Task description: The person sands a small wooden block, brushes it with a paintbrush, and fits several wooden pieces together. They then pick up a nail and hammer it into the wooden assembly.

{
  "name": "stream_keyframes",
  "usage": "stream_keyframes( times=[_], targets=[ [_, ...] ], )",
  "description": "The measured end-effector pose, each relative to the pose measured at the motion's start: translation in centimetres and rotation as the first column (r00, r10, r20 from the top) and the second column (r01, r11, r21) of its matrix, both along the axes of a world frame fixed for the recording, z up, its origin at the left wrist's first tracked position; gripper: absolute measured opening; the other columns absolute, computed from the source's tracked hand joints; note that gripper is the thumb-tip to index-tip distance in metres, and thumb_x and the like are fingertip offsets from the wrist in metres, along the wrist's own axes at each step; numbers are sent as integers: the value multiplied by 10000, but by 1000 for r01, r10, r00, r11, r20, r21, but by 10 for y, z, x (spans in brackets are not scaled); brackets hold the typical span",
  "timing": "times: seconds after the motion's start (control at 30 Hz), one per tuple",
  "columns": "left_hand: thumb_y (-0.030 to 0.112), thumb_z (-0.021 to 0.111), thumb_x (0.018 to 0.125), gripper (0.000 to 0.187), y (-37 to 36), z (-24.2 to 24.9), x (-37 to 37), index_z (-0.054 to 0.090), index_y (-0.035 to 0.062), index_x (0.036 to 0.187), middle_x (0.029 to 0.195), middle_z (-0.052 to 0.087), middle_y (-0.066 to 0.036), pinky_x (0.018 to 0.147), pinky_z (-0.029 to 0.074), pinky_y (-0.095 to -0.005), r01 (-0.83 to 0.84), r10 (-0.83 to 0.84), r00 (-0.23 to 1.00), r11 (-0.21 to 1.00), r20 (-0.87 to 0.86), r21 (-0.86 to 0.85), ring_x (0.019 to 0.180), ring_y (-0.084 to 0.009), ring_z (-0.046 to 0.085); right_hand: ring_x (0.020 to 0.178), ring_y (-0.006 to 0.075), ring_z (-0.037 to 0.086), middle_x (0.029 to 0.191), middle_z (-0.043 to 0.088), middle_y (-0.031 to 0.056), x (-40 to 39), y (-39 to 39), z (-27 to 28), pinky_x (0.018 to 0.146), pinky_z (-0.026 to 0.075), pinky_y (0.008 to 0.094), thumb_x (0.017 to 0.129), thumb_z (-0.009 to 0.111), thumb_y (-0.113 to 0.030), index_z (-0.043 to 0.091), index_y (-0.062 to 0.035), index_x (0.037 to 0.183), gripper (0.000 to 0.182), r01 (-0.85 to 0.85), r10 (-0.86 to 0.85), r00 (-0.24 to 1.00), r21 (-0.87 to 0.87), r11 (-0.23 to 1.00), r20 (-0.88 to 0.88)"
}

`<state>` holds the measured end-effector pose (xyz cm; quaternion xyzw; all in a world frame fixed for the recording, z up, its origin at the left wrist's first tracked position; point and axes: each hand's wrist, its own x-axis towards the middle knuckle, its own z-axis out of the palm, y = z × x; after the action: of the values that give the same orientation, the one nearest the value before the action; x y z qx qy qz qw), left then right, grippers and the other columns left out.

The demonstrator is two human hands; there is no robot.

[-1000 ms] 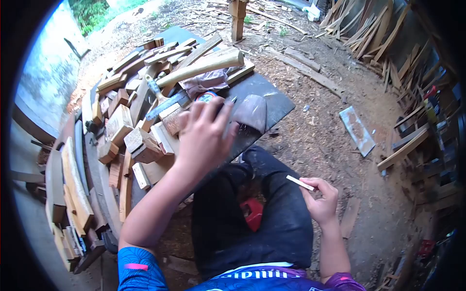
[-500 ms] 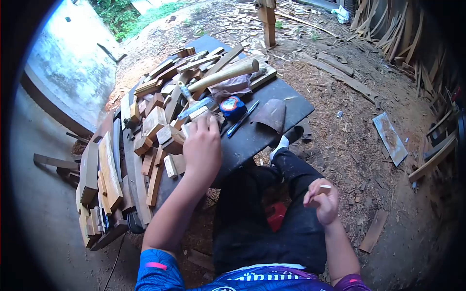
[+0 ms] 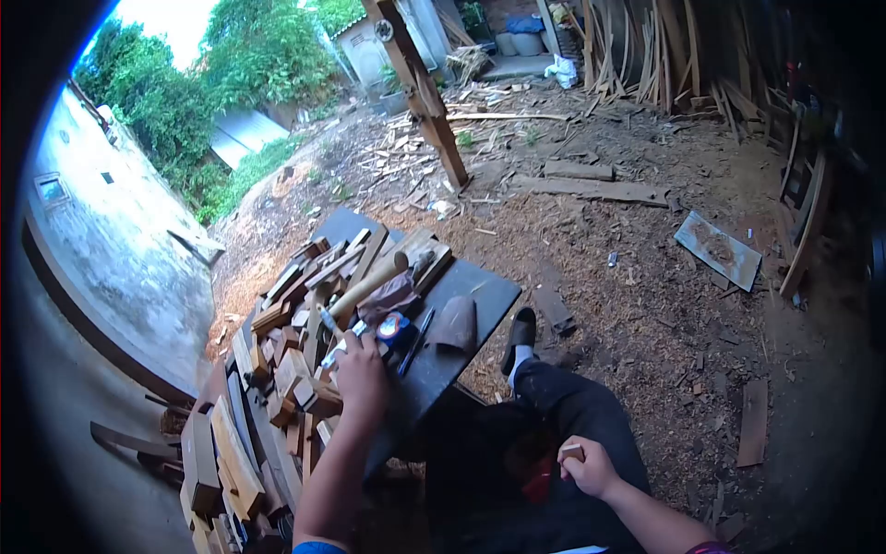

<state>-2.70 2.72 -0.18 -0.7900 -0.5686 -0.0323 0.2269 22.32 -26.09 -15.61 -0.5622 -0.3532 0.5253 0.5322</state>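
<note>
My left hand (image 3: 364, 377) is over the near side of the dark tabletop (image 3: 489, 288), beside the heap of wood offcuts (image 3: 293, 367). Its fingers point away from me and bend down; their tips and anything under them are hidden. Just right of the fingers lie a blue tape measure (image 3: 392, 327) and a dark pen (image 3: 418, 340). A thick pale wooden handle (image 3: 369, 284) rests across the heap behind them. Above my thigh, my right hand (image 3: 593, 469) is closed round a small wood piece (image 3: 573, 452), whose end pokes out by the thumb.
A curved brown piece (image 3: 457, 323) lies near the table's right corner. Beyond stands a wooden post (image 3: 420, 92). Planks (image 3: 591, 189) and a pale board (image 3: 718, 249) lie on the chip-strewn ground. A wall (image 3: 120, 231) rises at left.
The view has tilted up and shifted, showing more of the yard. My left hand remains by the tape measure. My right hand has turned, its fingers now wrapped round the wood piece.
</note>
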Motion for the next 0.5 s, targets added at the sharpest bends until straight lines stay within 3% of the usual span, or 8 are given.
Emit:
stream_keyframes(
  times=[0.17, 0.27, 0.37, 0.43, 0.5],
  targets=[
    [23, 612, 866, 239, -3, 22, 1, 598, 32, 1104, 1151, 583, -170, 814, 560, -389, 29, -45, 991, 991, 127, 128, 982, -341, 641, 649, 97, 641, 711, 640, 30, -1, 3, 15, 618, 521, 272, 852, 532, -28, 619, -48, 851, 89, -7, 6, 999, 17, 1000, 51],
    [15, 609, 871, 222, -22, 61, 7, 608, 52, 1090, 1153, 607, -123, 806, 565, -394, -36, 11, 989, 986, 151, 162, 1001, -336, 651, 665, 93, 642, 734, 641, 19, -1, 7, 15, 640, 524, 271, 853, 564, -43, 629, -59, 863, 67, -46, 45, 997, 18, 999, 55],
    [36, 610, 895, 184, -41, 88, 1, 640, 69, 1074, 1123, 644, -88, 809, 567, -393, -86, 28, 982, 948, 187, 307, 1012, -320, 664, 720, 76, 642, 759, 647, 9, -3, 8, 21, 676, 517, 261, 850, 580, -49, 634, -62, 870, 59, -102, 101, 995, 52, 993, 23],
    [10, 605, 901, 170, -60, 107, -6, 641, 42, 1064, 1043, 673, -122, 814, 542, -463, 4, -147, 937, 912, 317, 410, 956, -332, 663, 761, 56, 629, 783, 651, -4, -7, 8, 24, 700, 506, 250, 894, 641, -109, 662, -67, 909, 50, -125, 120, 992, 104, 987, 49],
    [10, 614, 910, 175, -85, 122, -9, 662, 52, 1073, 1080, 687, -118, 811, 548, -434, 18, -176, 931, 897, 319, 442, 977, -319, 667, 748, 46, 605, 793, 648, -21, -15, 8, 40, 692, 492, 245, 943, 689, -213, 688, -68, 955, 145, -165, 160, 986, 149, 975, 42]
  ],
)
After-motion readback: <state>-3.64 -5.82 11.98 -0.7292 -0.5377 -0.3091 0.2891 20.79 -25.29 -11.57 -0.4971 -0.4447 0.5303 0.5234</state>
